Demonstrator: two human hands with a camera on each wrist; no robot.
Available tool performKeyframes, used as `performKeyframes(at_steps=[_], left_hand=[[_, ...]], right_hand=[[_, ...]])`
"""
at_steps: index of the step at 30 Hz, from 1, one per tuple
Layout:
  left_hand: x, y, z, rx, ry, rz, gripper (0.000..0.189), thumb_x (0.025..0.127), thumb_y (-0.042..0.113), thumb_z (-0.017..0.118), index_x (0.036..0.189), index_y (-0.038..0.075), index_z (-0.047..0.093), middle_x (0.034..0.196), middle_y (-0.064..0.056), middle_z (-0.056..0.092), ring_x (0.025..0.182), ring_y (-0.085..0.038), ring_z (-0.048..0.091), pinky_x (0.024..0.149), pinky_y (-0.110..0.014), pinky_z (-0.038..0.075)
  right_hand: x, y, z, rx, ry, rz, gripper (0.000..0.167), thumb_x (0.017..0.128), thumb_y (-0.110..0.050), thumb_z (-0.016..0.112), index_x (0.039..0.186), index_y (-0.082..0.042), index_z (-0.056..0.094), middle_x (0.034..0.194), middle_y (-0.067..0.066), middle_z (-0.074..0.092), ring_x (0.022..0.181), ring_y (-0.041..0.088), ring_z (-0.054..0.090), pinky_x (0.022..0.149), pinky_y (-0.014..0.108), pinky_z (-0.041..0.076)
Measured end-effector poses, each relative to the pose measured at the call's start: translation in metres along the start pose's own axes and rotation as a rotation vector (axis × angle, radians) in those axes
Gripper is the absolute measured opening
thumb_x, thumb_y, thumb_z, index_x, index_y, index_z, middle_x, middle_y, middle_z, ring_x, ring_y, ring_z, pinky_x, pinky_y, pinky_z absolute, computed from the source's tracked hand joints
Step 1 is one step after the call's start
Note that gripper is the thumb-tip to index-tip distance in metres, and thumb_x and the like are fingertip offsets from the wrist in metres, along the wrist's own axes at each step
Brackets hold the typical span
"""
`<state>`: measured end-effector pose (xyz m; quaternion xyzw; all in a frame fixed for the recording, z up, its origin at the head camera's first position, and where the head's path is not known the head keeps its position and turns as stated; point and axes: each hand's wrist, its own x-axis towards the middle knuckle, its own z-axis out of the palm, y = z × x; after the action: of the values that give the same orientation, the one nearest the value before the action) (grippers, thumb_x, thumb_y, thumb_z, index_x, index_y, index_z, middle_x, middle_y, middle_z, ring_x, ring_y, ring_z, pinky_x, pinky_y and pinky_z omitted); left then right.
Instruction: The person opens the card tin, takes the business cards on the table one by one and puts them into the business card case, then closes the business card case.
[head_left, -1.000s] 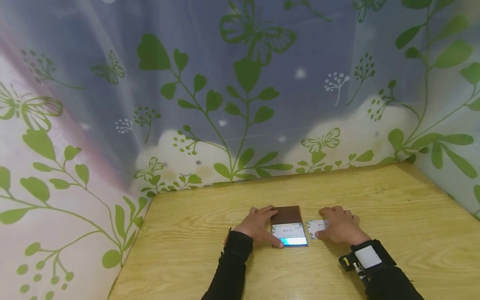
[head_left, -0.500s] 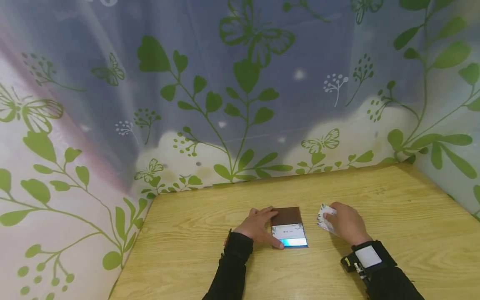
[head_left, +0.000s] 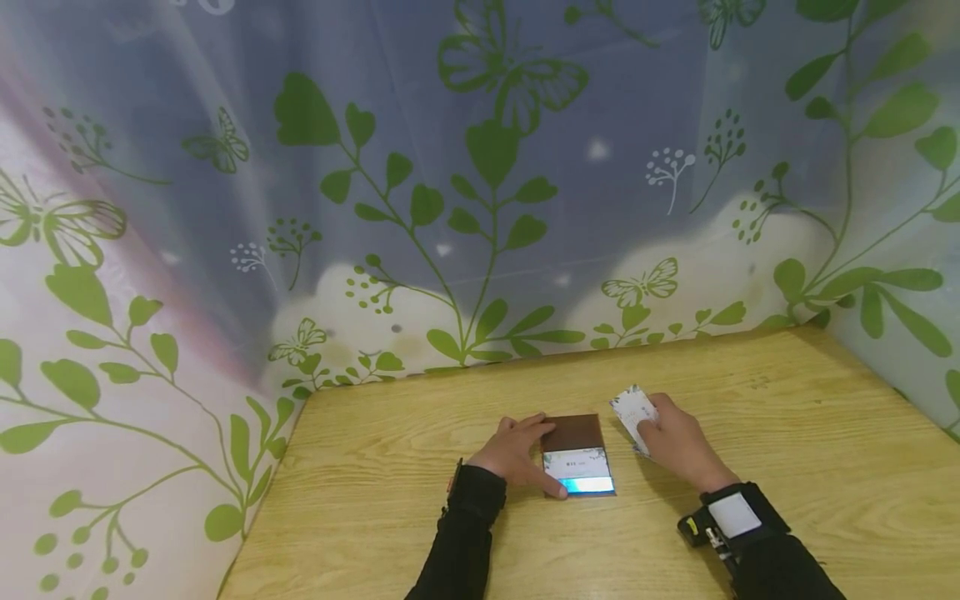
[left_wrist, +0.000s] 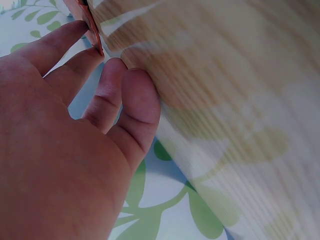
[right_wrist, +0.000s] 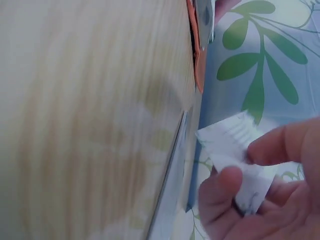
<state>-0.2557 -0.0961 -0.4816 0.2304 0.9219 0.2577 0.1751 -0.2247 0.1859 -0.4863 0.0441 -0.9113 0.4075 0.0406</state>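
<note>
My left hand (head_left: 510, 450) rests at the left side of a flat brown card holder (head_left: 572, 432) on the table, its thumb over the near left corner and its fingertips along the far left edge. The holder's lower half shows a white card with a leaf print and a shiny blue strip. Seen from the left wrist, the fingers reach the holder's orange-brown edge (left_wrist: 94, 31). My right hand (head_left: 686, 442) pinches a white leaf-printed card (head_left: 634, 415), tilted, beyond the holder's right side. Thumb and fingers grip that card (right_wrist: 235, 137) in the right wrist view.
The wood-grain table (head_left: 360, 500) reaches back to a leaf-and-butterfly curtain (head_left: 420, 242), which also closes off both sides. Both forearms wear black sleeves with wrist gear (head_left: 735, 512).
My right hand has taken the white card from beside the holder, first drawing it right, then swinging it away and back left, turned steeper. The left hand and holder stay put.
</note>
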Motion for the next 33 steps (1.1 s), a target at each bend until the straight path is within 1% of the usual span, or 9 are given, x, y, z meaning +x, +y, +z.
performKeyframes(at_steps=[1, 3, 6, 8, 10, 15, 22, 29, 33], left_hand=[[0.0, 0.0, 0.0, 0.0, 0.001, 0.0, 0.105, 0.072, 0.045, 0.095, 0.16, 0.021, 0.043, 0.169, 0.004, 0.028, 0.121, -0.018, 0.034, 0.098, -0.035, 0.046], [0.0, 0.0, 0.0, 0.006, 0.002, -0.001, 0.105, 0.072, 0.046, 0.095, 0.16, 0.021, 0.043, 0.169, 0.004, 0.028, 0.12, -0.017, 0.035, 0.097, -0.035, 0.046], [0.0, 0.001, 0.0, 0.016, 0.006, -0.001, 0.105, 0.072, 0.046, 0.095, 0.16, 0.021, 0.043, 0.169, 0.004, 0.029, 0.119, -0.017, 0.035, 0.097, -0.034, 0.046], [0.0, 0.001, 0.0, 0.025, 0.008, -0.004, 0.105, 0.071, 0.047, 0.095, 0.16, 0.022, 0.044, 0.169, 0.004, 0.029, 0.119, -0.017, 0.035, 0.097, -0.034, 0.046], [0.0, 0.002, 0.0, 0.032, 0.012, -0.008, 0.106, 0.07, 0.048, 0.095, 0.16, 0.022, 0.044, 0.169, 0.004, 0.03, 0.119, -0.017, 0.036, 0.098, -0.034, 0.046], [0.0, 0.003, -0.001, 0.034, 0.022, -0.01, 0.107, 0.069, 0.049, 0.096, 0.159, 0.022, 0.045, 0.168, 0.005, 0.032, 0.119, -0.016, 0.037, 0.099, -0.033, 0.045], [0.002, 0.001, -0.001, 0.023, 0.021, -0.011, 0.108, 0.068, 0.048, 0.096, 0.159, 0.021, 0.044, 0.168, 0.005, 0.032, 0.118, -0.015, 0.036, 0.098, -0.032, 0.045], [0.002, 0.001, 0.0, 0.021, 0.015, -0.014, 0.108, 0.069, 0.048, 0.096, 0.159, 0.021, 0.044, 0.168, 0.003, 0.031, 0.117, -0.016, 0.037, 0.098, -0.034, 0.046], [0.002, 0.0, 0.0, 0.019, 0.004, -0.016, 0.108, 0.07, 0.048, 0.095, 0.16, 0.02, 0.043, 0.169, 0.003, 0.029, 0.119, -0.017, 0.036, 0.099, -0.035, 0.046]], right_hand=[[0.0, -0.002, 0.001, 0.008, -0.01, -0.009, 0.04, 0.102, -0.004, 0.052, 0.135, 0.017, 0.047, 0.123, 0.037, 0.062, 0.101, 0.039, 0.064, 0.078, 0.047, 0.054], [0.0, -0.004, 0.003, 0.046, -0.028, -0.025, 0.042, 0.099, -0.002, 0.054, 0.138, 0.013, 0.048, 0.129, 0.038, 0.059, 0.106, 0.041, 0.063, 0.075, 0.045, 0.055], [-0.001, -0.005, 0.007, 0.108, -0.052, -0.061, 0.043, 0.097, 0.001, 0.057, 0.139, 0.007, 0.049, 0.124, 0.033, 0.063, 0.098, 0.034, 0.066, 0.068, 0.036, 0.054], [-0.001, -0.005, 0.01, 0.157, -0.062, -0.088, 0.044, 0.097, 0.003, 0.059, 0.139, 0.005, 0.05, 0.118, 0.029, 0.067, 0.09, 0.027, 0.065, 0.06, 0.028, 0.05], [0.0, -0.006, 0.013, 0.17, -0.061, -0.12, 0.042, 0.096, 0.005, 0.062, 0.136, 0.004, 0.054, 0.113, 0.024, 0.071, 0.087, 0.023, 0.065, 0.059, 0.026, 0.049], [0.0, -0.009, 0.02, 0.174, -0.075, -0.164, 0.034, 0.095, 0.003, 0.068, 0.128, -0.002, 0.065, 0.106, 0.014, 0.073, 0.089, 0.02, 0.067, 0.064, 0.026, 0.05], [-0.001, -0.011, 0.022, 0.199, -0.145, -0.131, 0.032, 0.096, -0.001, 0.07, 0.127, -0.008, 0.07, 0.116, 0.016, 0.069, 0.083, 0.017, 0.064, 0.059, 0.028, 0.048], [-0.002, -0.012, 0.024, 0.173, -0.179, -0.134, 0.031, 0.094, 0.001, 0.072, 0.124, -0.007, 0.071, 0.1, 0.006, 0.068, 0.079, 0.017, 0.058, 0.058, 0.027, 0.048], [-0.003, -0.012, 0.024, 0.127, -0.181, -0.154, 0.03, 0.094, 0.0, 0.073, 0.123, -0.008, 0.072, 0.101, 0.003, 0.069, 0.084, 0.016, 0.06, 0.065, 0.027, 0.05]])
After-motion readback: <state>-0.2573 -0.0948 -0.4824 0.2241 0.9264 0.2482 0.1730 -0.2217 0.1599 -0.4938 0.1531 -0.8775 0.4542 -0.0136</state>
